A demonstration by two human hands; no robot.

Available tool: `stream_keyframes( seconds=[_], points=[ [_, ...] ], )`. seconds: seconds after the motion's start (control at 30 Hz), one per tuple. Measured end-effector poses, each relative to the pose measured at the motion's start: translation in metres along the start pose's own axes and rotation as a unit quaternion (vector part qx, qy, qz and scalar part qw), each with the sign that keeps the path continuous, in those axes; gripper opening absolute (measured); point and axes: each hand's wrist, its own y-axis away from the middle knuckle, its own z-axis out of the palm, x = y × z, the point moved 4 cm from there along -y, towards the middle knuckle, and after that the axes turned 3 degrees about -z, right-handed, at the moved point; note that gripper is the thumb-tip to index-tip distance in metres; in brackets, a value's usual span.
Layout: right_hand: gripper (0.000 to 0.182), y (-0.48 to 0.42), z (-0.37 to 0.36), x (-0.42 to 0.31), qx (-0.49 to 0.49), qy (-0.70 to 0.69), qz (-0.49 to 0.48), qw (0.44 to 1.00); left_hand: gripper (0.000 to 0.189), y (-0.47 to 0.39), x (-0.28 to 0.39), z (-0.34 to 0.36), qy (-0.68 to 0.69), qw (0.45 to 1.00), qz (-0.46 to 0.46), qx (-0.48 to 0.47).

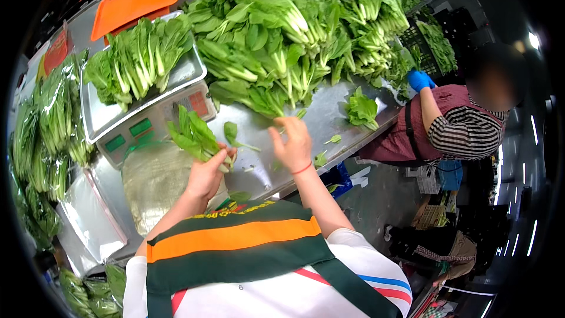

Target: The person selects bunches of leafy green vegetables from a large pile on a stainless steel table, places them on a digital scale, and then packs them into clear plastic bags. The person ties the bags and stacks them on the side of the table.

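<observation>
My left hand (207,174) is closed round the stems of a small bunch of leafy greens (193,134), leaves pointing up and left. My right hand (292,143) is at the front edge of a large heap of leafy greens (265,22), fingertips at the stem end of one plant; whether they grip it is unclear. A loose leaf (231,133) lies on the metal table between my hands. Left of the heap, more greens (141,59) lie in a metal tray (90,112) on a weighing scale (156,119) with lit green displays.
Bagged greens (57,115) and clear plastic bags (90,216) lie at the left. Orange trays (137,2) stand beyond the scale. A wrapped package (154,181) sits before it. At the right stands a co-worker (441,128) with a blue glove (419,80) by the greens.
</observation>
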Motion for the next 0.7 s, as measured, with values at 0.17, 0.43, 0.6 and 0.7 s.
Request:
stream_keyframes(
  seconds=[0.17,0.43,0.6,0.7],
  points=[
    [0.018,0.037,0.065,-0.037,-0.194,-0.372,0.130,0.898,0.017,-0.002,-0.002,0.012,0.031,0.999,0.042,-0.015],
    [0.022,0.027,0.037,0.008,-0.042,0.019,-0.015,0.999,0.019,0.005,0.004,0.005,0.049,0.998,0.018,-0.033],
    [0.033,-0.007,0.006,0.047,0.061,0.148,0.064,0.985,0.019,0.008,0.004,0.021,0.004,1.000,0.022,0.014],
    [0.036,0.002,0.017,0.073,0.006,-0.002,0.155,0.988,0.019,0.007,0.000,0.005,-0.055,0.998,-0.028,0.004]
  ],
)
